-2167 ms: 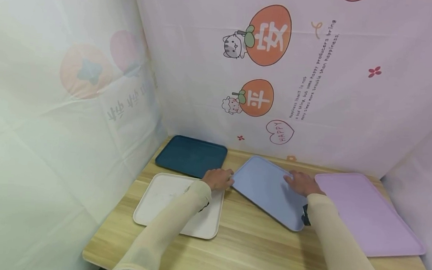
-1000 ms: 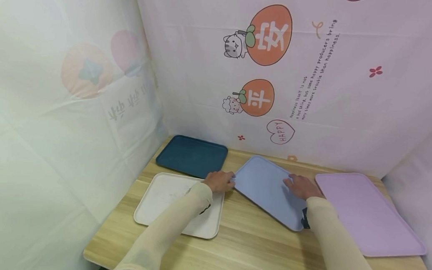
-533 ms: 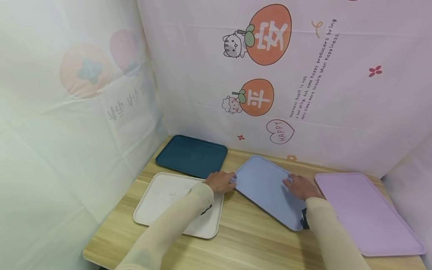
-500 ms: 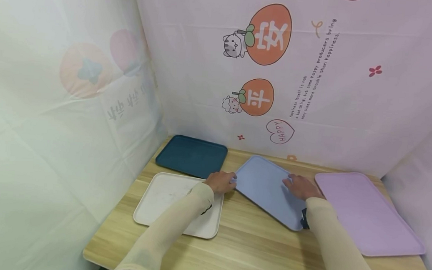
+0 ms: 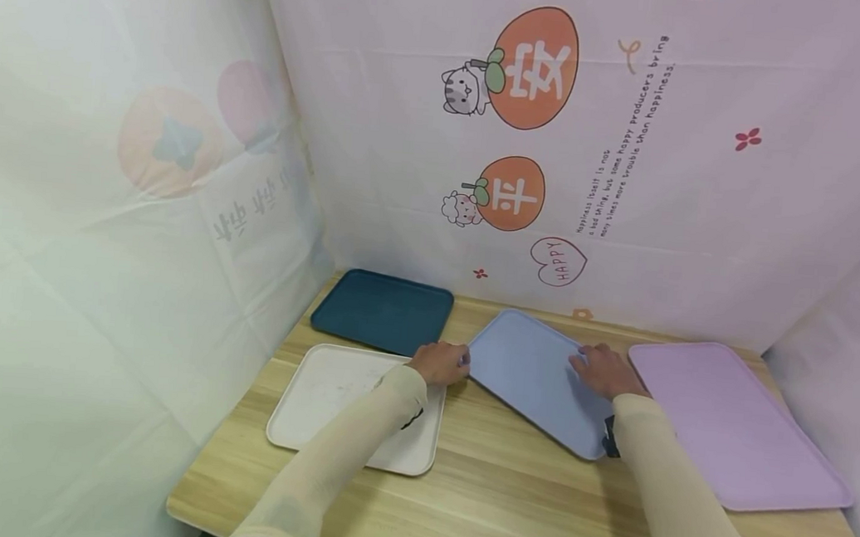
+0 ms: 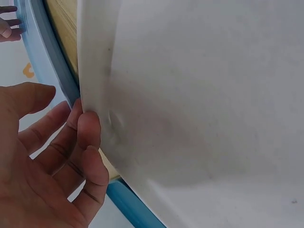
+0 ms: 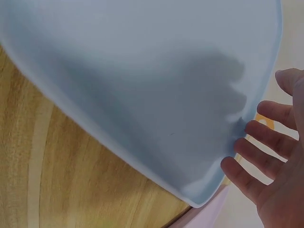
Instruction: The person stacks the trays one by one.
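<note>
The light blue tray (image 5: pixel 534 380) lies at an angle on the table between my two hands. My left hand (image 5: pixel 438 363) is over the right back corner of the white tray (image 5: pixel 324 394). In the left wrist view, its loosely bent fingertips (image 6: pixel 89 128) sit right at the white tray's rim, with the thumb apart, near the light blue tray's edge. My right hand (image 5: pixel 604 370) is at the far right edge of the light blue tray. In the right wrist view, its spread, relaxed fingers (image 7: pixel 266 137) reach that rim and cast a shadow on the tray.
A dark teal tray (image 5: pixel 384 311) lies behind the white one, by the left curtain. At the right lies a larger lilac tray (image 5: pixel 741 432). All rest on a wooden table (image 5: pixel 503 507), closed in at the back by a printed cloth (image 5: pixel 409 134).
My left hand has shifted slightly to the right, toward the light blue tray's left corner. The right hand has moved only a little. The trays lie as before.
</note>
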`<state>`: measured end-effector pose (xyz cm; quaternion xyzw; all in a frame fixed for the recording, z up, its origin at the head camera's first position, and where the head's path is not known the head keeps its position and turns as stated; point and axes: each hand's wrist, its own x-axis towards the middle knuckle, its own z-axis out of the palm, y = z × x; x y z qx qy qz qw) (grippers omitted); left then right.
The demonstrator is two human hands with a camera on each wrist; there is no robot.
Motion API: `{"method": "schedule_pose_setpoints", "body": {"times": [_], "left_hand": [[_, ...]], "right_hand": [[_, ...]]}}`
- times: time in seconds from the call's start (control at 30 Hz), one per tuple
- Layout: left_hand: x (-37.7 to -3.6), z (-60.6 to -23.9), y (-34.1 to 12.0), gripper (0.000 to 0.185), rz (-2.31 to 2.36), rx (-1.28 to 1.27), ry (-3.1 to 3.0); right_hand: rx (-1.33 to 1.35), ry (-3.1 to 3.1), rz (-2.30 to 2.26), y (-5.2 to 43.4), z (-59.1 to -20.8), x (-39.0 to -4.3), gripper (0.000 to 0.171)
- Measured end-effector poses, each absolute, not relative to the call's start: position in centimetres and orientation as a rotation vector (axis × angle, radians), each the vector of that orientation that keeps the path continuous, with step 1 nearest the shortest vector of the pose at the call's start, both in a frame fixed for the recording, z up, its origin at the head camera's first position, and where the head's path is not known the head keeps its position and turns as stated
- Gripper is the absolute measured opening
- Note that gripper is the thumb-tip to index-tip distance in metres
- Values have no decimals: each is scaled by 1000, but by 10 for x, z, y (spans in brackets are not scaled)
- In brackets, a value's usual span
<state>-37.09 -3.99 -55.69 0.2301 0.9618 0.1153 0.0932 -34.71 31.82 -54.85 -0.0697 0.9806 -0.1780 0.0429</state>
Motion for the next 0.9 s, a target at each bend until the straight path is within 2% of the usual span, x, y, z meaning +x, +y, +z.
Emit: {"method": "schedule_pose_setpoints", "body": {"times": [0.17, 0.4, 0.7, 0.9], "left_hand": [[-368, -555, -40, 17, 323, 694, 2873], [-368, -553, -40, 14, 302, 694, 2878], [-370, -554, -39, 15, 376, 619, 2885], [-371, -557, -36, 16, 488, 520, 2925]], "right_hand": [[-203, 3005, -573, 321, -556, -352, 63], [-241, 2992, -518, 324, -556, -355, 64], [-318, 3140, -426, 326, -559, -361, 44], [-274, 3154, -408, 329, -570, -369, 43]]}}
